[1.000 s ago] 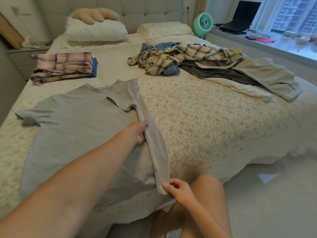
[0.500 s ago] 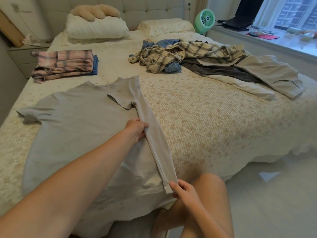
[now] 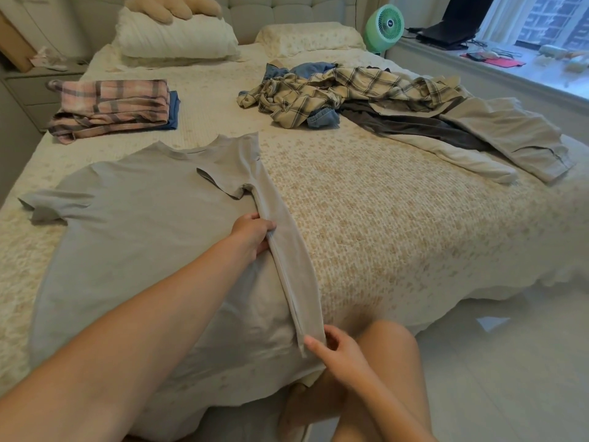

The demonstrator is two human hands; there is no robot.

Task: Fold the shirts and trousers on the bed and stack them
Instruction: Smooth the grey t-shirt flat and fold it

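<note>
Grey cotton spreads across the near left of the bed (image 3: 398, 237): your T-shirt (image 3: 137, 237) lies flat, collar toward the headboard, with its right side turned inward in a long narrow fold. Your left hand (image 3: 253, 234) sits at the middle of that fold, fingers curled onto its inner edge and pinching the cloth. Your right hand (image 3: 338, 349) is at the hem by the mattress edge, thumb and fingers pinching the fold's bottom corner.

Across the far right of the quilt lies the unfolded heap (image 3: 382, 103), well apart from the T-shirt: beige trousers (image 3: 510, 135), a dark garment (image 3: 424, 129), a cream plaid shirt (image 3: 334, 90) and bits of blue denim (image 3: 322, 118), all overlapping. At the far left, a folded pink plaid piece (image 3: 111, 106) rests on a folded blue one (image 3: 173, 110).

Two pillows (image 3: 175, 39) stand against the headboard. A green fan (image 3: 384, 27) sits beside the bed, a laptop (image 3: 452, 27) on the window ledge, and a nightstand (image 3: 28, 94) at the left.
</note>
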